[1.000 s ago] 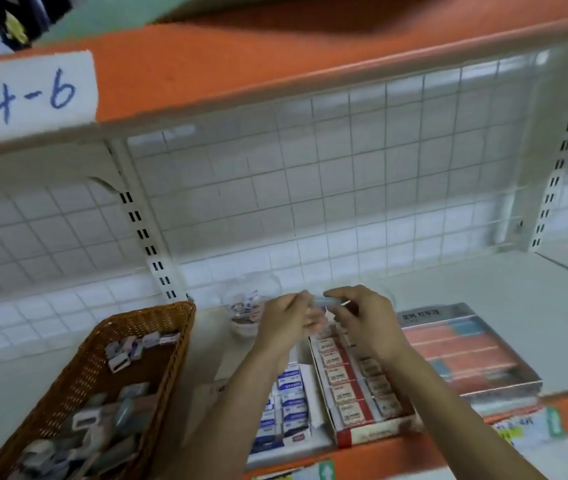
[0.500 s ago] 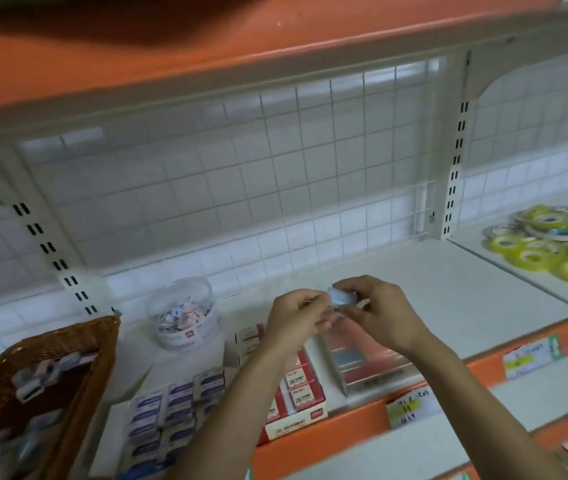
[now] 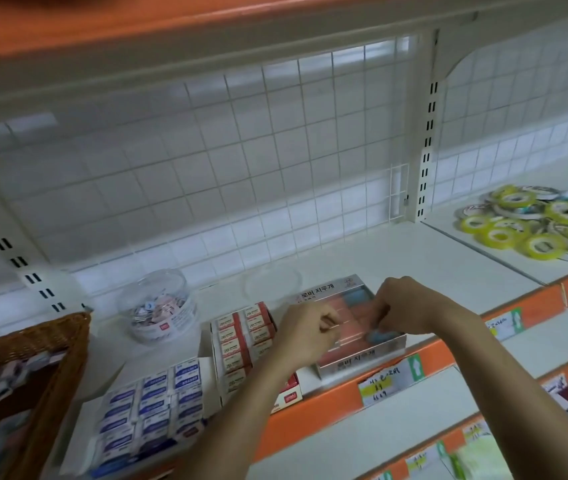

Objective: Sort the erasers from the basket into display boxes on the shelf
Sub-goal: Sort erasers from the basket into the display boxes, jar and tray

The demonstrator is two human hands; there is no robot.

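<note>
your right hand (image 3: 398, 306) pinches the blue eraser (image 3: 379, 337) at the box's (image 3: 362, 360) front right corner; your left hand (image 3: 310, 323) is curled, on what i cannot tell. seat it flat in line with the pink erasers (image 3: 355, 315).

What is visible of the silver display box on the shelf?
The silver display box looks like glossy cardboard, open-topped, with Korean lettering on its front wall and raised back flap. It lies flat at the shelf front edge. Pink erasers fill it, with blue ones at the back. The right hand pinches a blue eraser at its front right corner; the left hand hovers over its left side.
</note>
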